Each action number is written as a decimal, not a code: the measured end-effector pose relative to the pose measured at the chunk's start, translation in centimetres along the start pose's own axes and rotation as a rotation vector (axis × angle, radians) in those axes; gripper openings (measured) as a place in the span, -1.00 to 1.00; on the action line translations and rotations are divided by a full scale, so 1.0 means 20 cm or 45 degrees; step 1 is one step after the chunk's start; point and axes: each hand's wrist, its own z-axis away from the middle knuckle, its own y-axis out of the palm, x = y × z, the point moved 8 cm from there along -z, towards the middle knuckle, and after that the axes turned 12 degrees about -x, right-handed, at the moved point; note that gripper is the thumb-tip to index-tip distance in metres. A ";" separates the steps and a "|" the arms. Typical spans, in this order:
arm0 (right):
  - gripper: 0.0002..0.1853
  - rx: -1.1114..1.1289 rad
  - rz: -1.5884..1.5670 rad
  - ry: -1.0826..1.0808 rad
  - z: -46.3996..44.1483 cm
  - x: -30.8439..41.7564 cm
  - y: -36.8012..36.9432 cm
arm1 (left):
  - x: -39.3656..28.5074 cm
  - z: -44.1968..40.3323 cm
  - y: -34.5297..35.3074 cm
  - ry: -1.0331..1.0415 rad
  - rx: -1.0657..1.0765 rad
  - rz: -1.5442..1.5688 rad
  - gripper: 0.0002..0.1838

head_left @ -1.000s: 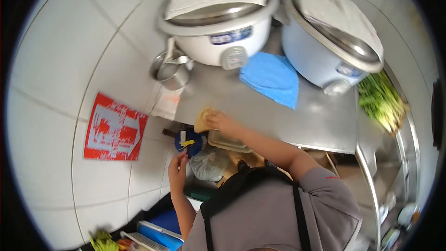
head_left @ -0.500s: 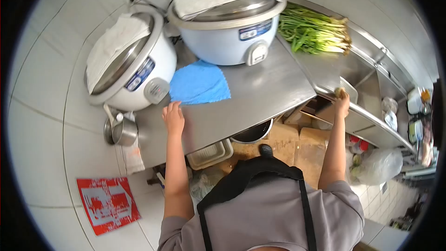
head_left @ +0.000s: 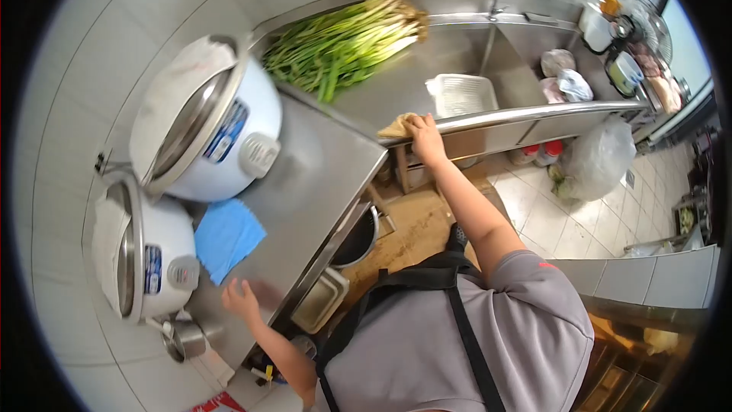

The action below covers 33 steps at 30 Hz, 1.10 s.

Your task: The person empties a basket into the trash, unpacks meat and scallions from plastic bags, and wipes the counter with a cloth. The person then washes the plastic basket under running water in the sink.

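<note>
My right hand (head_left: 425, 139) is closed on a crumpled tan cloth (head_left: 395, 127), which lies at the front rim of the steel sink counter. My left hand (head_left: 242, 302) is over the steel worktop (head_left: 320, 160) with its fingers apart and nothing in them. Just beyond its fingertips lies a flat blue cloth (head_left: 229, 238), in front of two large rice cookers. The bigger-looking rice cooker (head_left: 248, 122) and the lower rice cooker (head_left: 166, 236) each have a white cloth over the lid.
A bunch of green onions (head_left: 343, 46) lies on the sink counter near a white plastic basket (head_left: 463, 95). Bagged items (head_left: 568, 80) sit by the sink basin. A small metal pot (head_left: 185, 339) stands beside the lower cooker. Below are a black pan (head_left: 357, 240) and a plastic bag (head_left: 598, 159).
My view has turned right, bringing more of the sink into sight. My left hand has come away from the blue cloth's edge. My right hand, with the tan cloth, has moved along the rim.
</note>
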 end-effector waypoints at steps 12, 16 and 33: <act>-0.70 -0.618 -0.124 0.879 -0.05 -2.00 -0.98 | -1.30 0.24 -0.14 -0.302 0.022 0.426 -0.73; -0.68 -0.321 -0.720 0.801 -0.42 -1.69 -0.61 | -1.91 0.07 -0.09 -0.050 0.005 0.659 -0.74; -0.67 0.586 -0.583 0.346 -0.82 -1.64 -0.25 | -3.17 -0.08 0.65 0.523 0.809 0.903 -0.72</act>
